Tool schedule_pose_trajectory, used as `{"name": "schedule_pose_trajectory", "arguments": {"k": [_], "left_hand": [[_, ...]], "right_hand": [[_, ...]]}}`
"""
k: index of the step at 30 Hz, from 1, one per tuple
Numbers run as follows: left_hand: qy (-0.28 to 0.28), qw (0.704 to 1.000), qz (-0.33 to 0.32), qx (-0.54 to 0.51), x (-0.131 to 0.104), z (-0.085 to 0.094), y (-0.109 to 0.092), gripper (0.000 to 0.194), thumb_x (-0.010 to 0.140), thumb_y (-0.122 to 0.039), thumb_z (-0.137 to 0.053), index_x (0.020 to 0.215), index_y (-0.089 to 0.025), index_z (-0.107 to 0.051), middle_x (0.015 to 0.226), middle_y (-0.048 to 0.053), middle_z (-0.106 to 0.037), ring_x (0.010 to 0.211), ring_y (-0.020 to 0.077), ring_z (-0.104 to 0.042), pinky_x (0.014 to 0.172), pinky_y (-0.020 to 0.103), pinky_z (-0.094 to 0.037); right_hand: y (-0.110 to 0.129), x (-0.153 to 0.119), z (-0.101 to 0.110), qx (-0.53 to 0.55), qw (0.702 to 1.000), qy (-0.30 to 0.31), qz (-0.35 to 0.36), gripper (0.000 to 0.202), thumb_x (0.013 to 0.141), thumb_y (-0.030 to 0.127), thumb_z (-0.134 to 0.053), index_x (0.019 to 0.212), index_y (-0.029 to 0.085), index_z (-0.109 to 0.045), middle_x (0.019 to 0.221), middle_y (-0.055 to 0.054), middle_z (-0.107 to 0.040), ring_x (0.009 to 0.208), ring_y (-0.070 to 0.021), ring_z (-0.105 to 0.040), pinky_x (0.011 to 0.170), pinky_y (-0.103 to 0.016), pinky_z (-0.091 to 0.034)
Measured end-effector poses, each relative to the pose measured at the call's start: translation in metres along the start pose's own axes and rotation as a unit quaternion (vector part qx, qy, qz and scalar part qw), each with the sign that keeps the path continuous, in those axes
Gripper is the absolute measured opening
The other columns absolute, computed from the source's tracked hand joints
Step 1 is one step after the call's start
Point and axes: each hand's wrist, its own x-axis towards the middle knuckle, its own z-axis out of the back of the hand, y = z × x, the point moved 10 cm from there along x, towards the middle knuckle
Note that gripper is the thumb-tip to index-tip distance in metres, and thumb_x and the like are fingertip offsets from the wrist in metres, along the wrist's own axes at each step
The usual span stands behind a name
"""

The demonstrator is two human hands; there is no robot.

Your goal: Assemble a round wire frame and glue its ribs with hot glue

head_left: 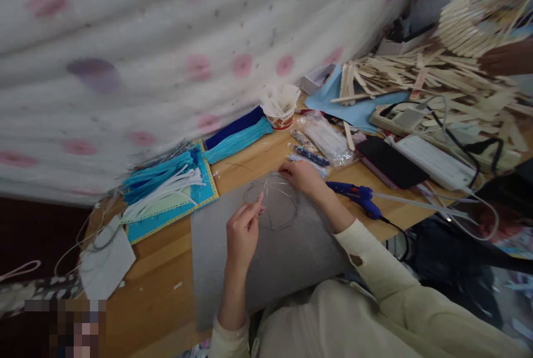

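A thin round wire frame with several fine wires meeting near its top lies over a grey board on the table. At its left side is my left hand, index finger and thumb brought together on the wire. My right hand bends its fingers closed at the upper right of the frame, pinching the wire there. The exact contact at the fingertips is too fine to make out.
Left stand blue and white pipe cleaners on a blue card. Behind are a paper cup and craft sticks. A blue glue gun, black phone and white power strip lie right. Another person's hand shows far right.
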Motion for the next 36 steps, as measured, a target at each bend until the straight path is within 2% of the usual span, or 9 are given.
{"name": "schedule_pose_trajectory", "arguments": {"k": [4, 9, 16, 23, 30, 36], "left_hand": [[0.003, 1.0, -0.005, 0.006, 0.0, 0.0, -0.004, 0.04, 0.095, -0.011, -0.048, 0.128, -0.027, -0.064, 0.09, 0.005, -0.075, 0.082, 0.0128, -0.07, 0.077, 0.025, -0.056], [-0.012, 0.998, -0.027, 0.05, 0.007, 0.006, -0.019, 0.033, 0.094, -0.012, -0.053, 0.119, -0.024, -0.07, 0.104, 0.008, -0.075, 0.094, 0.0153, -0.07, 0.085, 0.028, -0.056], [-0.031, 0.997, -0.033, 0.07, 0.018, 0.011, -0.023, 0.026, 0.093, -0.015, -0.055, 0.109, -0.022, -0.074, 0.098, 0.007, -0.075, 0.09, 0.0164, -0.071, 0.08, 0.029, -0.059], [0.034, 0.997, -0.012, 0.065, 0.025, -0.001, -0.021, 0.035, 0.095, -0.016, -0.05, 0.126, -0.022, -0.065, 0.097, 0.007, -0.075, 0.085, 0.0154, -0.071, 0.073, 0.025, -0.06], [0.066, 0.996, 0.0, 0.06, 0.026, -0.006, -0.017, 0.042, 0.094, -0.013, -0.047, 0.134, -0.022, -0.059, 0.089, 0.006, -0.072, 0.078, 0.0141, -0.068, 0.069, 0.024, -0.057], [0.123, 0.99, 0.013, 0.065, 0.033, -0.015, -0.017, 0.05, 0.093, -0.009, -0.045, 0.141, -0.019, -0.052, 0.078, 0.003, -0.069, 0.069, 0.0128, -0.064, 0.066, 0.022, -0.053]], "right_hand": [[0.001, 0.001, 0.001, -0.002, 1.0, 0.005, 0.005, 0.025, 0.092, 0.022, -0.052, 0.105, 0.02, -0.074, 0.101, -0.008, -0.076, 0.093, -0.0205, -0.068, 0.076, -0.027, -0.041], [0.001, 0.001, 0.002, -0.007, 1.0, 0.011, 0.005, 0.026, 0.092, 0.021, -0.051, 0.105, 0.02, -0.074, 0.101, -0.009, -0.076, 0.092, -0.0202, -0.068, 0.077, -0.027, -0.041], [0.0, 0.002, 0.0, -0.013, 1.0, 0.012, 0.005, 0.027, 0.093, 0.021, -0.05, 0.105, 0.02, -0.074, 0.101, -0.009, -0.076, 0.093, -0.0204, -0.068, 0.078, -0.027, -0.041], [0.002, 0.003, 0.001, -0.015, 1.0, 0.017, 0.002, 0.028, 0.092, 0.02, -0.05, 0.106, 0.02, -0.074, 0.1, -0.01, -0.076, 0.092, -0.0204, -0.068, 0.076, -0.026, -0.041], [0.004, 0.004, 0.0, -0.017, 1.0, 0.017, 0.003, 0.028, 0.092, 0.02, -0.05, 0.105, 0.02, -0.074, 0.1, -0.009, -0.077, 0.091, -0.0204, -0.068, 0.075, -0.027, -0.041], [0.004, 0.002, 0.001, -0.016, 1.0, 0.017, 0.002, 0.028, 0.092, 0.021, -0.05, 0.106, 0.02, -0.074, 0.101, -0.01, -0.076, 0.092, -0.0208, -0.068, 0.075, -0.027, -0.041]]}}
